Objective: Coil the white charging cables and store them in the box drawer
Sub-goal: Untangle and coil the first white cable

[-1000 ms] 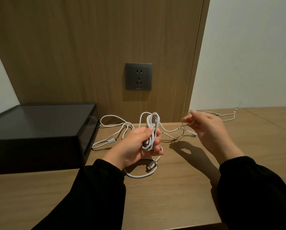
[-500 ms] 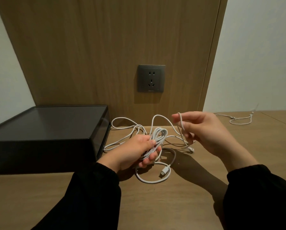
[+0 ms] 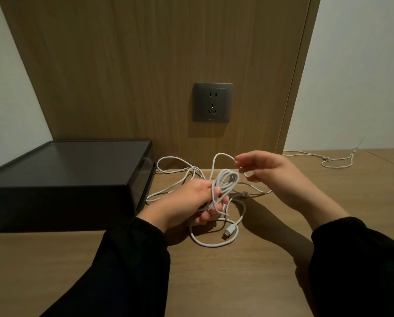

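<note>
Head view, 1 frame. Left hand (image 3: 196, 200) at centre of frame, fingers curled round a bundle of loops of the white cable (image 3: 225, 179); the bundle stands up out of the fist, tilted toward the right. Right hand (image 3: 276, 177) just right of centre, raised level with the top of the bundle, thumb and fingertip pinching a strand of the same cable that arcs up from the bundle; this hand is slightly blurred, and its other fingers are loosely curled. Below the left hand, 1 slack loop lies on the table (image 3: 237, 282) and ends in a plug (image 3: 227, 232) lying inside the loop. More loose strands trail on the table behind the hands toward the left; it cannot be told whether they are 1 cable or several. Black box (image 3: 65, 175) at left of frame, on the table against the wall, its right end just beside those strands; whether its drawer is open cannot be told. Second cable (image 3: 337, 161) lies uncoiled at right of frame, well apart from both hands. Grey wall socket (image 3: 212, 102) on the wooden panel (image 3: 145, 65) above the hands. Both forearms are in black sleeves (image 3: 132, 271).
</note>
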Action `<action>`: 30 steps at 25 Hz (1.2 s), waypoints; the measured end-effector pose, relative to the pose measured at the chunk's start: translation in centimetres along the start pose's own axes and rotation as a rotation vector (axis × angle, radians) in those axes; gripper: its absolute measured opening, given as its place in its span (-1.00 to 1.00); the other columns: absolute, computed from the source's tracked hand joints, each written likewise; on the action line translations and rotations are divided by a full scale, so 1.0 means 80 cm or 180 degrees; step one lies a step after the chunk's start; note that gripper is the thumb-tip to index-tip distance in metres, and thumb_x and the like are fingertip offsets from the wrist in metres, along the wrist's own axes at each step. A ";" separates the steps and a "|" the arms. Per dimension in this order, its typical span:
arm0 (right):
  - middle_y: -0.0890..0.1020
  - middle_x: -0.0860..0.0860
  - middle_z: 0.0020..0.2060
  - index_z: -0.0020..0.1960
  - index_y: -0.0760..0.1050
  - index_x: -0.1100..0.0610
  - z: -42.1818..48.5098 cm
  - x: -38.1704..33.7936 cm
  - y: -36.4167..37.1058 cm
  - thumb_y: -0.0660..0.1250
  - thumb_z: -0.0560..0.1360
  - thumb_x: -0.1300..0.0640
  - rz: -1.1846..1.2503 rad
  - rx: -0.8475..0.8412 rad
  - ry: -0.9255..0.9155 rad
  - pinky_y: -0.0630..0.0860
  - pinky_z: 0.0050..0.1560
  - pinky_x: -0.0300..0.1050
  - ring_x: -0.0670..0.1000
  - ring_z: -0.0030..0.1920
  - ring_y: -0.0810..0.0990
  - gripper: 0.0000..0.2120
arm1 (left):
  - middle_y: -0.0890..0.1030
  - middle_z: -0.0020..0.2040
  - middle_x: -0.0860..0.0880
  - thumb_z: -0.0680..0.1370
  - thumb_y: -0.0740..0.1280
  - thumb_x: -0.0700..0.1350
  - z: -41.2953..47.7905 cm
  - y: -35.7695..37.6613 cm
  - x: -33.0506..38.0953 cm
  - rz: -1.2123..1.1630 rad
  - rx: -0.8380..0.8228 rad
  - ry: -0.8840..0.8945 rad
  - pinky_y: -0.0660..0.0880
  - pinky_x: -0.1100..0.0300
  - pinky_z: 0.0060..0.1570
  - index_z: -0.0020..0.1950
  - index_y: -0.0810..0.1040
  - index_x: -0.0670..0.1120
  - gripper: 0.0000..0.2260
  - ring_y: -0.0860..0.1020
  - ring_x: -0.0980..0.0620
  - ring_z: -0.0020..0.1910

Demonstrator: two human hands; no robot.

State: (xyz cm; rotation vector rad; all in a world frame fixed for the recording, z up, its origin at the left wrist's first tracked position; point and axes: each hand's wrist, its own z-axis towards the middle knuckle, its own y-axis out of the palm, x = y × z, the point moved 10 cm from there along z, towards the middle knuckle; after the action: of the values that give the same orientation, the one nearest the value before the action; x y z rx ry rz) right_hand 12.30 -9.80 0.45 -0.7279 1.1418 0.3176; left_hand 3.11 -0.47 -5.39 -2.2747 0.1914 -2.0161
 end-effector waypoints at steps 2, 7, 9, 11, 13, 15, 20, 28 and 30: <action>0.60 -0.10 0.04 0.09 0.52 -0.06 0.001 0.015 0.017 0.03 0.44 0.57 -0.0492 -0.0399 0.0074 0.49 0.15 -0.14 -0.10 0.13 0.54 -0.40 | 0.48 -0.35 -0.02 0.65 0.07 -0.09 -0.003 -0.003 0.007 -0.0341 0.0017 0.0108 0.32 0.33 -0.50 -0.04 0.49 -0.18 -0.74 0.38 0.12 -0.47; 0.49 -0.07 0.17 0.21 0.50 -0.05 -0.002 0.040 0.074 0.24 0.46 0.36 -0.1613 -0.1044 -0.0078 0.42 0.17 -0.18 -0.09 0.17 0.45 -0.56 | 0.44 -0.40 -0.02 0.66 0.04 -0.10 -0.008 -0.012 0.020 -0.0648 0.0172 0.0352 0.30 0.33 -0.52 -0.05 0.46 -0.20 -0.73 0.39 0.12 -0.51; 0.53 -0.01 0.07 0.12 0.58 0.01 0.001 0.040 0.079 0.33 0.45 0.26 -0.1933 -0.0896 -0.0386 0.48 0.14 -0.11 -0.02 0.08 0.51 -0.71 | 0.44 -0.41 -0.03 0.66 0.04 -0.10 -0.009 -0.016 0.021 -0.0797 0.0267 0.0386 0.30 0.32 -0.52 -0.04 0.45 -0.21 -0.73 0.38 0.12 -0.51; 0.59 -0.02 -0.03 0.00 0.64 0.06 0.005 0.033 0.066 0.39 0.44 0.19 -0.2030 -0.0506 -0.0512 0.50 0.08 -0.09 -0.03 0.00 0.54 -0.84 | 0.44 -0.41 -0.04 0.66 0.04 -0.09 -0.011 -0.024 0.019 -0.1017 0.0431 0.0390 0.31 0.33 -0.52 -0.04 0.45 -0.21 -0.73 0.36 0.10 -0.51; 0.63 -0.05 -0.12 -0.06 0.66 0.08 0.006 0.029 0.043 0.38 0.45 0.16 -0.1727 -0.0088 -0.0400 0.51 0.02 -0.11 -0.07 -0.08 0.55 -0.90 | 0.43 -0.40 -0.04 0.66 0.05 -0.09 -0.012 -0.039 0.014 -0.1307 0.0686 0.0410 0.31 0.33 -0.52 -0.05 0.45 -0.21 -0.73 0.36 0.10 -0.50; 0.64 -0.06 -0.24 -0.14 0.64 0.06 0.003 0.029 0.020 0.34 0.48 0.13 -0.1350 0.0232 -0.0195 0.52 -0.10 -0.15 -0.09 -0.17 0.56 -0.90 | 0.44 -0.40 -0.05 0.65 0.07 -0.10 -0.013 -0.057 0.008 -0.1608 0.1042 0.0454 0.30 0.31 -0.52 -0.03 0.45 -0.21 -0.75 0.36 0.09 -0.50; 0.58 0.08 -0.40 -0.21 0.61 0.11 0.002 0.042 -0.005 0.30 0.52 0.17 -0.0798 0.0335 0.0261 0.47 -0.34 -0.19 -0.03 -0.40 0.49 -0.83 | 0.44 -0.39 -0.07 0.66 0.07 -0.15 -0.017 -0.088 -0.014 -0.1798 0.1915 0.0341 0.30 0.28 -0.54 -0.03 0.46 -0.20 -0.78 0.36 0.07 -0.51; 0.64 0.18 -0.37 -0.16 0.60 0.26 -0.001 0.047 -0.036 0.35 0.46 0.23 -0.0094 0.0698 0.0487 0.60 -0.42 -0.16 0.01 -0.48 0.60 -0.90 | 0.41 -0.46 -0.03 0.65 0.06 -0.09 -0.020 -0.091 -0.030 -0.1929 0.1887 0.0014 0.20 0.31 -0.60 -0.05 0.53 -0.21 -0.69 0.29 0.12 -0.56; 0.64 0.17 -0.38 -0.19 0.60 0.27 0.000 0.052 -0.037 0.36 0.47 0.17 -0.0141 0.0703 0.0565 0.60 -0.42 -0.16 0.00 -0.48 0.60 -0.84 | 0.40 -0.47 -0.03 0.62 0.06 -0.09 -0.019 -0.089 -0.033 -0.2170 0.1849 -0.0021 0.18 0.31 -0.61 -0.04 0.53 -0.23 -0.69 0.28 0.12 -0.58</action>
State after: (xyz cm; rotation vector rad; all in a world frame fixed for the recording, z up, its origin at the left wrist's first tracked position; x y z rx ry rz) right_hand 15.70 -12.52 -2.23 -0.5935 1.3032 0.0879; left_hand 1.50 6.98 -6.72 -2.0955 -1.1530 -1.9274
